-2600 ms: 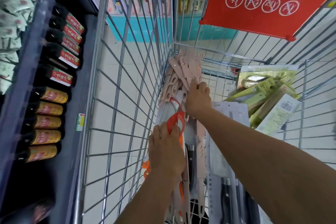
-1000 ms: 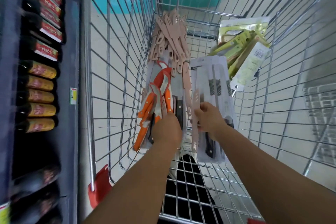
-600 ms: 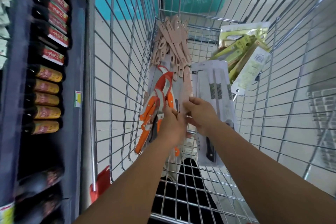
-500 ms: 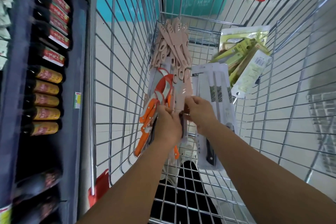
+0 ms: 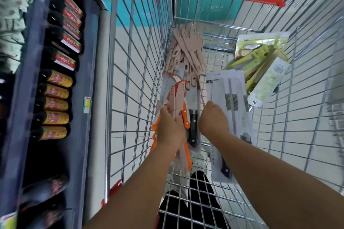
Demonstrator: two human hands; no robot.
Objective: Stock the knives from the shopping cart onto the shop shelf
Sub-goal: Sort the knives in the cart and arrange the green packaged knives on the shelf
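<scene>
Lining the dark shelf (image 5: 87, 46) at far left are ten bottles (image 5: 55, 91), five red-labelled above five yellow-labelled, beside the wire shopping cart (image 5: 137, 72). Inside it, the left hand (image 5: 170, 128) curls its fingers round a bundle of orange and pink knives (image 5: 177, 98), while a heap of pink knives (image 5: 186, 50), too tangled to count, lies beyond. The right hand (image 5: 213, 119), fingers bent, pinches one pink knife (image 5: 202, 95) beside grey carded knife packs (image 5: 229, 102) and green packs (image 5: 260, 57).
</scene>
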